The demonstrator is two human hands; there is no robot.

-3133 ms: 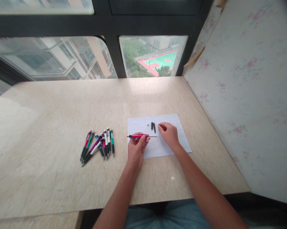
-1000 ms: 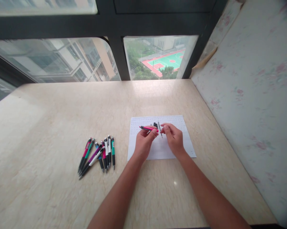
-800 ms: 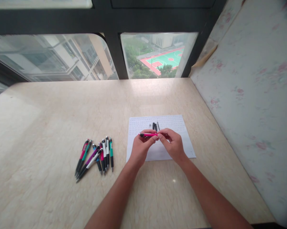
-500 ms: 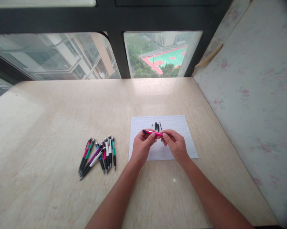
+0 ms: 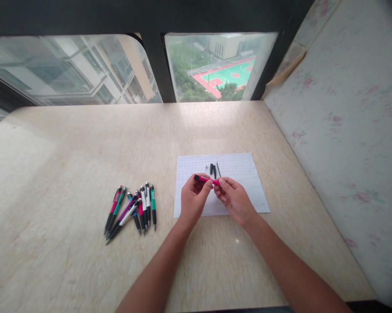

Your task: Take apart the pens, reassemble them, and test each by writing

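Observation:
My left hand [image 5: 192, 198] grips a pink pen barrel [image 5: 205, 178] with a black end, held level over a white sheet of paper [image 5: 248, 182]. My right hand [image 5: 233, 198] pinches the barrel's right end with thumb and fingers. On the paper just beyond my fingers lie small black pen parts [image 5: 212, 168], a thin dark refill [image 5: 218, 169] and a tiny grey piece [image 5: 206, 166].
A bunch of several pens [image 5: 132, 209] in pink, green, purple, white and blue lies on the marble-look table [image 5: 85, 143] to the left. A window with a black frame [image 5: 153, 65] runs along the far edge. A flowered wall [image 5: 346, 108] borders the right side.
The refill, earlier sticking out of the barrel and then held in my right hand, now lies on the paper. My right hand has come back to the barrel's right end.

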